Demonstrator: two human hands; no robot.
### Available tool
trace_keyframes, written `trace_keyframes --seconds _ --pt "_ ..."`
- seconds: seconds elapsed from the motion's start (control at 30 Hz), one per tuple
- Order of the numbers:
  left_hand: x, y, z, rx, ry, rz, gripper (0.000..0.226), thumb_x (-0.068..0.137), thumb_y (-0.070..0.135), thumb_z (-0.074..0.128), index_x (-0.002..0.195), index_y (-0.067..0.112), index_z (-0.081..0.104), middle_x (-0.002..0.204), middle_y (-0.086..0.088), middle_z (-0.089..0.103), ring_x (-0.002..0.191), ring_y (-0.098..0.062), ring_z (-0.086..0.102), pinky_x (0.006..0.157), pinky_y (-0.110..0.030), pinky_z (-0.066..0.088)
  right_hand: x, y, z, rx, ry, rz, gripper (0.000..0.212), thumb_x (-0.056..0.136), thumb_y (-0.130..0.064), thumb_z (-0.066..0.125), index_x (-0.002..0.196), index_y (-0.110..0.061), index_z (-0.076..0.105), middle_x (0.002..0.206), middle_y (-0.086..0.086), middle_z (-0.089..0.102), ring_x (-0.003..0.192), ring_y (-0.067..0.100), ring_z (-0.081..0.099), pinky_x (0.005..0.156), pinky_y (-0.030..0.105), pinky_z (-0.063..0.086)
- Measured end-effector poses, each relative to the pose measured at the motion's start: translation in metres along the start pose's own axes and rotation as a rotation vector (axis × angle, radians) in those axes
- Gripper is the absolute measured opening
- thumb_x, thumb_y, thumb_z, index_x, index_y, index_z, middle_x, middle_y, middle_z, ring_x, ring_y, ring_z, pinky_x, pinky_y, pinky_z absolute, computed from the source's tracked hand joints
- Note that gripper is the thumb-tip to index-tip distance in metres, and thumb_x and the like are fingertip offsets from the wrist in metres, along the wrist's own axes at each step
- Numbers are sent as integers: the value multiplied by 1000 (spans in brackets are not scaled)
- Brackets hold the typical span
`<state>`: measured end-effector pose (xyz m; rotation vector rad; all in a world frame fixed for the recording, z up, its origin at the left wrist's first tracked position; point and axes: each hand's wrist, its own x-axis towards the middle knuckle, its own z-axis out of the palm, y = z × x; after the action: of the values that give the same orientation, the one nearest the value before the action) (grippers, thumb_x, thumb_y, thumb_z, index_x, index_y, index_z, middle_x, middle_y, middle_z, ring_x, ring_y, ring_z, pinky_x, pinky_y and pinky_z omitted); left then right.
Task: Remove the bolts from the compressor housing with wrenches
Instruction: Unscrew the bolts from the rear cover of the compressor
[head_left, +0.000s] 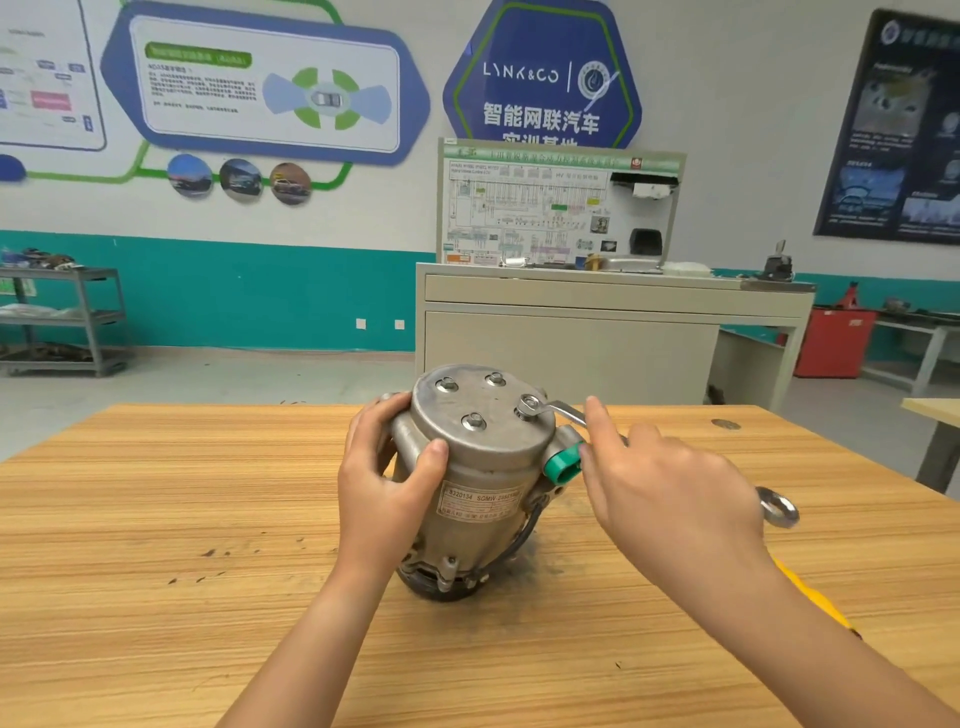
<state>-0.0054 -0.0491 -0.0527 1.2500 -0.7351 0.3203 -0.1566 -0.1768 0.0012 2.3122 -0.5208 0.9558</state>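
Observation:
A grey metal compressor housing stands on end on the wooden table. Its round top cover carries several bolts; one bolt at the right has the ring end of a silver wrench seated on it. My right hand holds the wrench's handle, thumb laid along the shaft; the wrench's other ring end sticks out behind the hand. My left hand grips the housing's left side, thumb on the cover's rim. A green plug sits on the housing's right port.
A yellow-handled tool lies on the table under my right forearm. Beyond the table stand a beige training bench with a wiring diagram board, a grey shelf cart at the left, and a red stand at the right.

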Motion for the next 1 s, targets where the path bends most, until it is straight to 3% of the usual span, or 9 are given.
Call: trace_keyframes --seconds 0.1,0.2,0.3,0.4,0.5,0.6,0.73,0.87,1.0 --pt "1 0 -4 -40 -7 -23 39 68 25 64 105 32 57 123 -6 59 111 -12 59 95 -28 50 -2 23 36 79 290 -52 27 86 -18 50 99 -7 71 56 4 54 46 23 53 51 29 40" --pt "3 0 -6 -58 -12 -28 38 68 21 62 104 32 58 121 -5 61 106 -8 62 91 -25 51 21 38 62 193 410 -71 23 83 -11 59 103 -8 70 76 8 66 66 25 63 83 46 45" --pt "8 0 -7 -57 -45 -36 38 67 21 63 104 31 59 111 7 65 99 -1 63 83 -21 53 63 36 75 265 394 -158 21 77 -11 70 98 -8 73 97 12 70 86 27 67 88 61 38" --pt "13 2 -7 -47 -72 -42 38 68 23 64 105 30 60 100 19 67 94 4 63 78 -17 53 105 15 74 412 280 -305 23 78 -9 66 100 -6 71 106 15 68 95 32 65 85 52 46" --pt "13 3 -3 -25 -78 -46 39 69 24 63 107 30 59 110 9 65 98 1 63 85 -24 54 121 -6 72 498 183 -361 28 87 -11 58 113 -8 65 117 13 63 110 32 58 94 49 40" --pt "10 4 -1 -17 -80 -52 39 70 25 63 108 30 57 117 0 63 104 -5 62 89 -29 53 116 -3 76 521 277 -265 25 83 -6 58 105 0 67 106 17 67 100 36 63 87 49 46" --pt "9 3 -4 -32 -59 -41 38 70 22 61 107 31 58 117 2 63 101 0 62 88 -22 52 99 18 67 807 254 208 23 98 -13 39 103 2 55 86 19 63 81 37 59 69 38 43" --pt "9 1 -6 -32 -61 -35 38 70 22 60 106 33 57 117 2 62 101 1 62 84 -18 51 57 33 37 686 99 40 28 98 -21 38 121 -11 48 52 -6 40 47 24 44 46 30 32" --pt "8 1 -5 -37 -57 -35 37 71 23 61 106 33 57 119 0 61 102 1 61 83 -17 51 12 35 16 404 -129 -16 43 98 -32 31 141 -34 28 67 -3 53 64 23 54 51 30 34"
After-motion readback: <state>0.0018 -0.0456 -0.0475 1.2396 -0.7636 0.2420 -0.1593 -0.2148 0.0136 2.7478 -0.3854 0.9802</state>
